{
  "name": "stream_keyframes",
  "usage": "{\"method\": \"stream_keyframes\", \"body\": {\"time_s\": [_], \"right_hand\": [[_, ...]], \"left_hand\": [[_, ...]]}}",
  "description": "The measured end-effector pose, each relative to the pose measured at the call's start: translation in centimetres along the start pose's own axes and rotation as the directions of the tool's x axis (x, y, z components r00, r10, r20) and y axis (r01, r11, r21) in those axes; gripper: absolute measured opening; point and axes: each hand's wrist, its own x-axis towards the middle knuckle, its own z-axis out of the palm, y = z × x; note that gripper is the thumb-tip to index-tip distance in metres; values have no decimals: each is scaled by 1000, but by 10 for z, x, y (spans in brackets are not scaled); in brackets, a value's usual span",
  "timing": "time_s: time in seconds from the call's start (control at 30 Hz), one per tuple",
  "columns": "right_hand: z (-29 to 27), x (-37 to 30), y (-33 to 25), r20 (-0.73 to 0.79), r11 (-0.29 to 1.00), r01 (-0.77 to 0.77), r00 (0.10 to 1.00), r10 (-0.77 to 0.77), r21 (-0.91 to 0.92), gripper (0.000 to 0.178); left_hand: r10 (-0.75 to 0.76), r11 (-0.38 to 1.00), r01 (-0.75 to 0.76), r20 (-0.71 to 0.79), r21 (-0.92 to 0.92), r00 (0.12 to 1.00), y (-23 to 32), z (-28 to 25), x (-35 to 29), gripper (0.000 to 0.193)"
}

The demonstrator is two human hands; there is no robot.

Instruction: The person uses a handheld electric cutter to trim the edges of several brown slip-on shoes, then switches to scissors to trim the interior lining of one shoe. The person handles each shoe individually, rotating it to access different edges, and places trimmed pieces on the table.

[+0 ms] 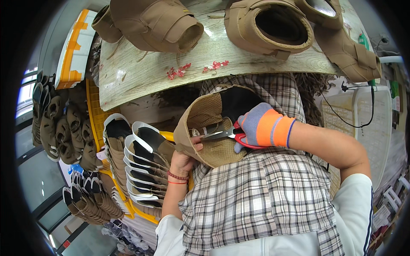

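A tan shoe upper (186, 128) rests over my lap, its mesh lining and black inner part facing up. My left hand (184, 160) grips the upper's left edge; its thumb shows inside, and the other fingers are mostly hidden. In an orange and grey glove, my right hand (264, 126) is closed round the red handles of a pair of scissors (227, 133). The blades point left into the upper, with their tips close to my left thumb. Whether they touch the lining I cannot tell.
Several tan shoe uppers (279, 27) stand on the wood-patterned table (145, 85) ahead. To my left, stacked uppers with white edges (145, 166) sit by a yellow crate (95, 115). More hang or lie farther left. A white plastic basket (367, 123) and a black cable are at right.
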Motion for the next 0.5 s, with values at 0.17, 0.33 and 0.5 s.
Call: {"method": "stream_keyframes", "body": {"time_s": [0.17,0.33,0.5], "right_hand": [[-12,-9,3,103,999,-33,994,29,29,45],[-8,-18,36,184,989,-41,983,15,141,53],[3,22,74,437,864,81,837,-330,497,31]], "left_hand": [[20,998,-20,-10,54,1000,2,3,-2,36],[160,987,-160,32,-22,987,2,5,4,29],[343,917,-354,-93,-184,935,4,17,18,31]]}}
